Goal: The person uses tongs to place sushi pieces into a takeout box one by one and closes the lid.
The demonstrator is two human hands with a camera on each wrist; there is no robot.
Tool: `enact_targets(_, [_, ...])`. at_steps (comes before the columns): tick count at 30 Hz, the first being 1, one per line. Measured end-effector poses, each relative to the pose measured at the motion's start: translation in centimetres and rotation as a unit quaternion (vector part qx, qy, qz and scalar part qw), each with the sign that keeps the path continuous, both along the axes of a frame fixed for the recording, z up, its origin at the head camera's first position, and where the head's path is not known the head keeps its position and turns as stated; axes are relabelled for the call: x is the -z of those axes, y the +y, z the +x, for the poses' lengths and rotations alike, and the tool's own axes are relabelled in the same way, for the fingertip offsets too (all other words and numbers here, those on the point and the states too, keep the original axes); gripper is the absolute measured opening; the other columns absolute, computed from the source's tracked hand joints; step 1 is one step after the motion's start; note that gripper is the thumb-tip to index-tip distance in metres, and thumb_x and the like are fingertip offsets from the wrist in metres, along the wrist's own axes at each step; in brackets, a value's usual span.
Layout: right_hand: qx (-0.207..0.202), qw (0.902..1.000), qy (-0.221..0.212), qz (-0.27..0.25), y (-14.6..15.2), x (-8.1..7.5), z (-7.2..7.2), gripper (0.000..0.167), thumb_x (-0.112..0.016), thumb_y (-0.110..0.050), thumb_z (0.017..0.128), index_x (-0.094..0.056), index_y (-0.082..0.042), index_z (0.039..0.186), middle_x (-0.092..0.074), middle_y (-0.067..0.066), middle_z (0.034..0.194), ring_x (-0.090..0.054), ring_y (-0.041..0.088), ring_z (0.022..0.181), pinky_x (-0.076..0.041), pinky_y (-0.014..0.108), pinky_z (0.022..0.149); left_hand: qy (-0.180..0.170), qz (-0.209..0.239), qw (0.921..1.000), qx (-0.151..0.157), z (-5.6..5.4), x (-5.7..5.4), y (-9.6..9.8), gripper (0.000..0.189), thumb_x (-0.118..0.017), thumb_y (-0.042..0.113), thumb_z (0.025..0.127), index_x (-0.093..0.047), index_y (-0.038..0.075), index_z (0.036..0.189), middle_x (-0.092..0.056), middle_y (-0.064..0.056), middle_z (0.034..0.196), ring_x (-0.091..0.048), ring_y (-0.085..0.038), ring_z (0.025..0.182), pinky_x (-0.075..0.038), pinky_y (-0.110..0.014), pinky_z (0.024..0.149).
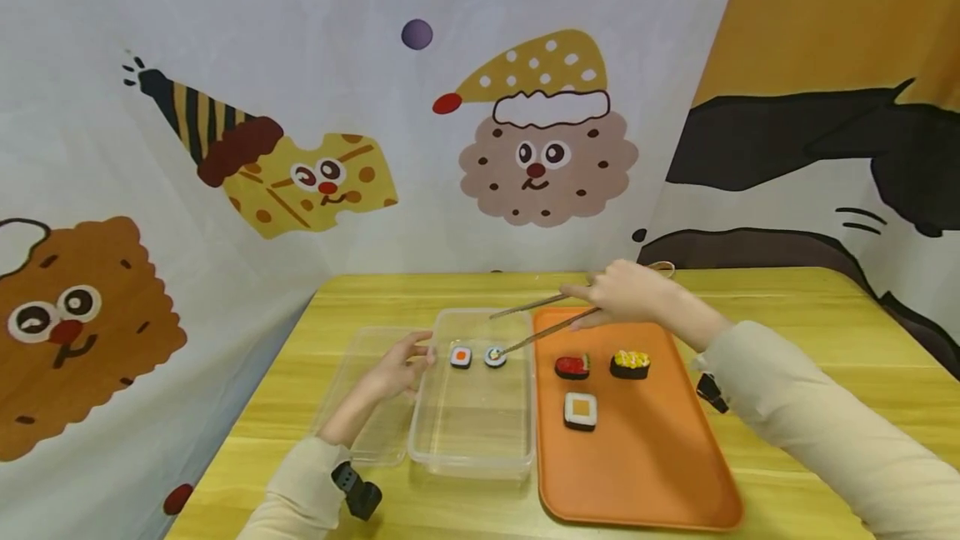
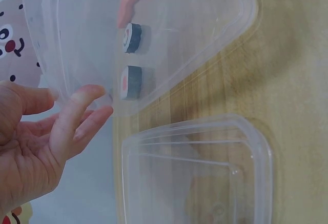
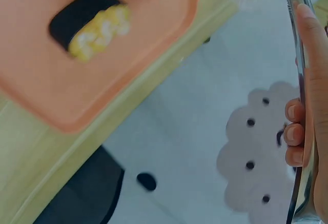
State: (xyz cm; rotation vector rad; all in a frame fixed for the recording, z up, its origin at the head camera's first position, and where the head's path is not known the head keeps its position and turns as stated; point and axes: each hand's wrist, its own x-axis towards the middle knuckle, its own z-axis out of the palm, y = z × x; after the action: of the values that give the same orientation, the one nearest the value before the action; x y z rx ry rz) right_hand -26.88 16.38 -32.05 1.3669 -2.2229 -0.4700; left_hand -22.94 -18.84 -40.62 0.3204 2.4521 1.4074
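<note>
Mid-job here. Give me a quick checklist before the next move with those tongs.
1. Tongs held by the right hand: ok.
2. Tongs' arms spread apart: ok.
3. Tongs clear of the round roll: not ok; one tip is right at it.
4. Container uncovered: ok; the clear lid lies beside it.
5. Left hand steadying the container: cannot tell; its fingers are at the rim, contact unclear.
6. Tray pieces apart from each other: ok; red-topped piece, yellow-topped piece and square white piece lie separately.
</note>
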Motion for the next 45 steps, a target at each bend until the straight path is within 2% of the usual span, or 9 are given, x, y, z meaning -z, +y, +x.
enact_targets(7, [-0.019, 0.9979, 0.044, -0.045, 3.0, 0.0, -0.1, 0.051, -0.059, -0.057, 0.078, -0.062, -0.014, 0.106, -0.054, 0.001, 0.058, -0.014, 0.004, 0.037, -0.018, 0.017, 0.033, -0.004, -0.003, 0.9999, -0.01, 0.1, 0.1, -0.2, 0.053, -0.046, 0.012, 0.096, -0.023, -0.001, 0.142, -0.039, -0.032, 0.134, -0.046, -0.044, 0.117, -0.055, -0.033, 0.057])
enact_targets(10, [-0.036, 0.9952, 0.067, -0.061, 4.1, 0.4, -0.2, 0.054, -0.046, -0.061, 0.085, -0.062, -0.013, 0.104, -0.052, 0.001, 0.057, -0.011, 0.003, 0.038, -0.015, 0.017, 0.033, -0.002, -0.002, 1.0, -0.008, 0.1, 0.1, -0.3, 0.053, -0.046, 0.012, 0.096, -0.023, -0.002, 0.142, -0.039, -0.033, 0.133, -0.046, -0.044, 0.117, -0.056, -0.034, 0.057])
enact_targets(14, [-0.042, 0.9929, 0.082, -0.076, 5.4, 1.0, -0.2, 0.066, -0.02, -0.063, 0.091, -0.063, -0.013, 0.101, -0.05, 0.0, 0.054, -0.009, 0.003, 0.04, -0.012, 0.017, 0.033, 0.001, -0.001, 1.0, 0.0, 0.1, 0.1, -0.5, 0.053, -0.044, 0.012, 0.097, -0.021, -0.003, 0.142, -0.038, -0.034, 0.134, -0.046, -0.045, 0.117, -0.056, -0.035, 0.058])
enact_targets(16, [-0.038, 0.9937, 0.073, -0.077, 6.0, 1.3, -0.1, 0.064, -0.023, -0.062, 0.091, -0.062, -0.012, 0.099, -0.05, 0.0, 0.054, -0.01, 0.003, 0.038, -0.012, 0.017, 0.033, 0.002, -0.001, 1.0, 0.004, 0.2, 0.0, -0.6, 0.052, -0.044, 0.012, 0.097, -0.021, -0.004, 0.141, -0.037, -0.034, 0.133, -0.047, -0.045, 0.117, -0.055, -0.035, 0.057])
enact_targets(21, [0.004, 0.999, -0.003, -0.044, 7.4, 2.3, 0.7, 0.048, -0.057, -0.054, 0.081, -0.061, -0.01, 0.099, -0.055, 0.0, 0.057, -0.017, 0.001, 0.034, -0.012, 0.012, 0.036, 0.002, -0.001, 1.0, 0.006, 0.2, -0.1, -0.5, 0.052, -0.043, 0.012, 0.097, -0.021, -0.004, 0.142, -0.038, -0.034, 0.133, -0.047, -0.045, 0.116, -0.055, -0.036, 0.057])
enact_targets(23, [0.025, 0.9989, -0.033, -0.021, 7.8, 2.8, 1.0, 0.047, -0.062, -0.05, 0.079, -0.061, -0.009, 0.1, -0.056, 0.0, 0.058, -0.019, 0.0, 0.034, -0.012, 0.011, 0.037, 0.002, -0.003, 1.0, 0.006, 0.1, -0.1, -0.5, 0.052, -0.043, 0.012, 0.097, -0.021, -0.004, 0.142, -0.039, -0.034, 0.133, -0.048, -0.044, 0.115, -0.055, -0.039, 0.058])
enact_targets(29, [0.05, 0.9951, -0.081, 0.029, 8.1, 3.6, 1.5, 0.044, -0.059, -0.05, 0.082, -0.062, -0.009, 0.098, -0.051, -0.004, 0.052, -0.029, 0.002, 0.034, -0.018, 0.013, 0.035, -0.002, -0.006, 1.0, -0.003, 0.2, -0.4, -0.2, 0.052, -0.044, 0.013, 0.097, -0.022, -0.003, 0.142, -0.039, -0.033, 0.133, -0.049, -0.043, 0.113, -0.054, -0.043, 0.059])
enact_targets(36, [0.065, 0.9869, -0.138, 0.052, 7.6, 3.5, 1.7, 0.035, -0.059, -0.047, 0.083, -0.06, -0.013, 0.089, -0.04, -0.009, 0.043, -0.026, 0.001, 0.032, -0.015, 0.013, 0.036, 0.0, -0.006, 1.0, 0.004, 0.2, -0.4, -0.1, 0.052, -0.043, 0.013, 0.097, -0.021, -0.003, 0.142, -0.038, -0.035, 0.133, -0.05, -0.043, 0.113, -0.055, -0.042, 0.058])
enact_targets(45, [0.083, 0.9818, -0.153, 0.077, 6.9, 3.4, 1.5, 0.04, -0.054, -0.048, 0.085, -0.067, -0.011, 0.096, -0.049, -0.006, 0.044, -0.036, 0.003, 0.034, -0.028, 0.016, 0.035, -0.002, -0.001, 1.0, 0.003, 0.2, -0.4, 0.0, 0.052, -0.043, 0.013, 0.097, -0.021, -0.003, 0.142, -0.038, -0.035, 0.133, -0.049, -0.044, 0.115, -0.055, -0.039, 0.057])
